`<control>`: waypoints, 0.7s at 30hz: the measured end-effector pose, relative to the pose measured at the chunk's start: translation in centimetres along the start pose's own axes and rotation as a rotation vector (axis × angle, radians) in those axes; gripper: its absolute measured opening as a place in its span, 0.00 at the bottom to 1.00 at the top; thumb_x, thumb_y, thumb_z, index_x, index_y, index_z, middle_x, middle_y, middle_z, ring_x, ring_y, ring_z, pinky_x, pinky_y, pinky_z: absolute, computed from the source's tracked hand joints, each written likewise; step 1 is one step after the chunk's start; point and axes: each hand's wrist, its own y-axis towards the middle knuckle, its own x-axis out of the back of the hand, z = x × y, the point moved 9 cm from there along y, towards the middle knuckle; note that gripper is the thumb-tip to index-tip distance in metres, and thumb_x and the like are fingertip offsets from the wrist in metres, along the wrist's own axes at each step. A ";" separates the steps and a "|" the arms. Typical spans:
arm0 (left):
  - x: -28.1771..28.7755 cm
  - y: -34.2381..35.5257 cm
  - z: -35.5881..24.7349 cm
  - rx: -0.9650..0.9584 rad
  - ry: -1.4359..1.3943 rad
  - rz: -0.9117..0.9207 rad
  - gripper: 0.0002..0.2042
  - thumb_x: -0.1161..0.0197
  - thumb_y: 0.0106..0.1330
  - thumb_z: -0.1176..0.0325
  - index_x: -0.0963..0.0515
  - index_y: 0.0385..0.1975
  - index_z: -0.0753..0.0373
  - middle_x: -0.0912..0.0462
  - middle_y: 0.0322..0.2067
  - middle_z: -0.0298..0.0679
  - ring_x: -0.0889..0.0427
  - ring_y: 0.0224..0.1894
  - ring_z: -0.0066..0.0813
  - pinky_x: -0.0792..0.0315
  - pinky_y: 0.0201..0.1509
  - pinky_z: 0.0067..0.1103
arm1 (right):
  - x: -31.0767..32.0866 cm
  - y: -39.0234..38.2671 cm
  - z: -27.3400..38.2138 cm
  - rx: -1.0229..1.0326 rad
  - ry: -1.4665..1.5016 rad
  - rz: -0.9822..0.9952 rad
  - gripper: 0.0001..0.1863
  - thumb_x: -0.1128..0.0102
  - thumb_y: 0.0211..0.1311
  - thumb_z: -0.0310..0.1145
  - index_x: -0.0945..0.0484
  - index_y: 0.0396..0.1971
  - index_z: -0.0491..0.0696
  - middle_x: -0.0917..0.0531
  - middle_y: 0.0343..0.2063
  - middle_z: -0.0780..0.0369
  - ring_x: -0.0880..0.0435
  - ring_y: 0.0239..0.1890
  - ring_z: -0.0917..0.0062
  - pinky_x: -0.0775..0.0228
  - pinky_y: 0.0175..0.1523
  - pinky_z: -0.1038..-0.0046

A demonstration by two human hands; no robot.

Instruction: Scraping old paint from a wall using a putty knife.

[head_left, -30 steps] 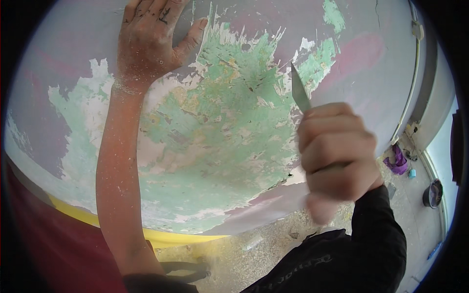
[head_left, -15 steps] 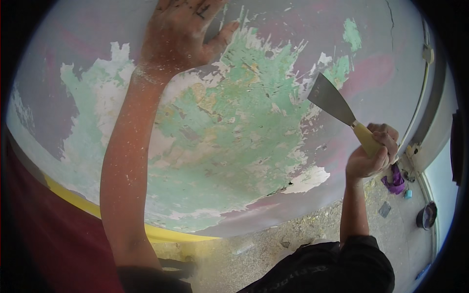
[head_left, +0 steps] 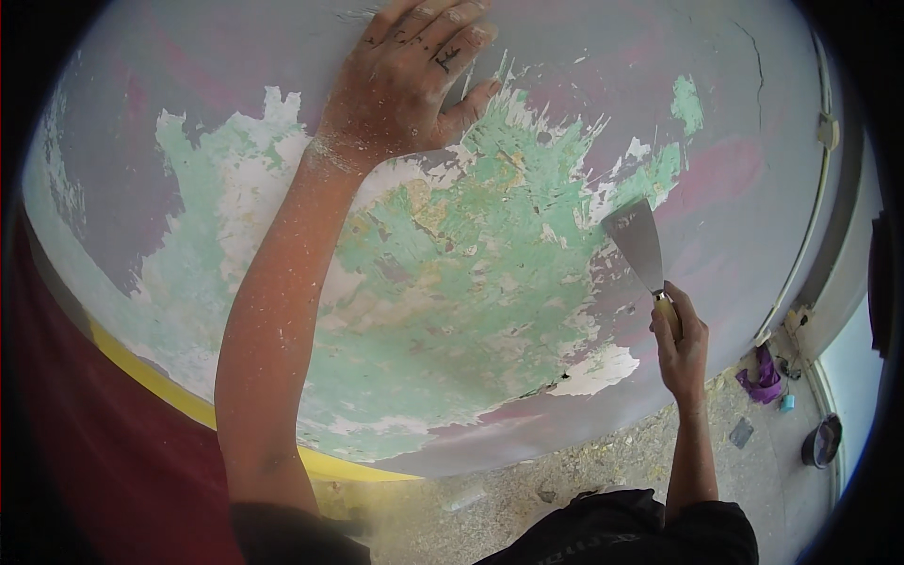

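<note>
A wall [head_left: 744, 217] fills most of the head view, grey-mauve with pink smears and a large flaked patch of pale green and white [head_left: 471, 282]. My left hand [head_left: 405, 85] lies on it at the upper middle, fingers spread, marked with dark ink and pale dust. My right hand [head_left: 680, 334] is closed round the yellowish handle of a paint scraper [head_left: 633, 240], its broad steel blade angled up and left with the edge at the right border of the flaked patch.
A pale conduit [head_left: 807, 245] runs down the right. Below, the debris-strewn floor [head_left: 593, 457] holds a purple cloth [head_left: 765, 381], a small cyan object [head_left: 786, 403], a grey square piece [head_left: 742, 433] and a black bucket [head_left: 819, 443]. Dark red [head_left: 122, 424] and yellow [head_left: 160, 381] surfaces border the lower left.
The scraper has come down from a raised, nearer position to the wall at the patch's right edge. My left hand appears farther right in the view, as the whole view has shifted.
</note>
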 end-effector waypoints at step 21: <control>0.9 2.5 -0.2 0.316 -0.098 0.556 0.22 0.34 0.54 0.55 0.26 0.42 0.65 0.26 0.51 0.47 0.33 0.61 0.42 0.43 0.66 0.35 | -7.2 2.1 12.0 0.291 0.126 0.061 0.25 0.48 0.61 0.20 0.33 0.61 0.45 0.21 0.52 0.53 0.16 0.38 0.70 0.26 0.41 0.74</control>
